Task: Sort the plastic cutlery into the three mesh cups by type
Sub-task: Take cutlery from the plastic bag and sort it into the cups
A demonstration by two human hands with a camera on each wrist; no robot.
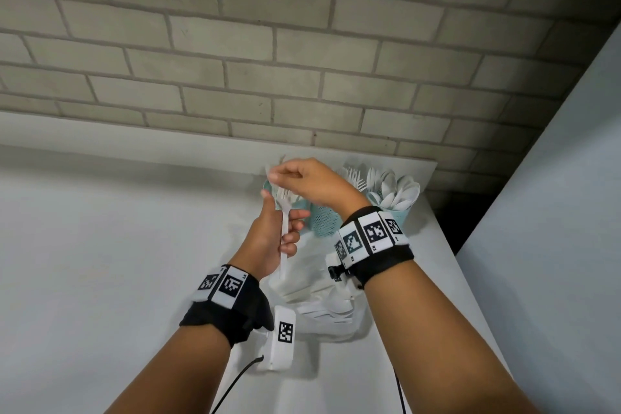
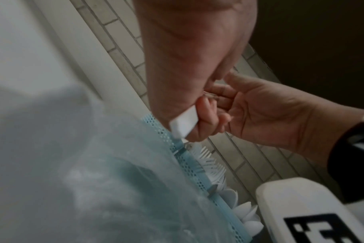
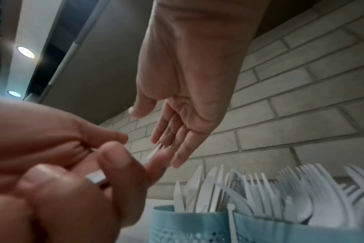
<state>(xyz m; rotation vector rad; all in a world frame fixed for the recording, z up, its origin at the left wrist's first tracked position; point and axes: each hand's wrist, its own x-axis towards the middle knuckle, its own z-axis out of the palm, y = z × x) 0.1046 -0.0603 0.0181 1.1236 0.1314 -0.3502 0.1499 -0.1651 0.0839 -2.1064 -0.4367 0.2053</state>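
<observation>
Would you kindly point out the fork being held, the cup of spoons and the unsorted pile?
fork (image 1: pixel 285 228): head view, handle.
spoon cup (image 1: pixel 401 215): head view, mesh wall.
pile (image 1: pixel 322 306): head view, middle.

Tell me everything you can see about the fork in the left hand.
The fork is plain white, looks like thin plastic, with a long flat handle and short tines. It stands nearly upright above the table, tines up, in front of the mesh cups. The left hand grips its handle, whose squared end sticks out below the palm. The right hand hovers at the tines; whether its fingers touch them is unclear.
</observation>
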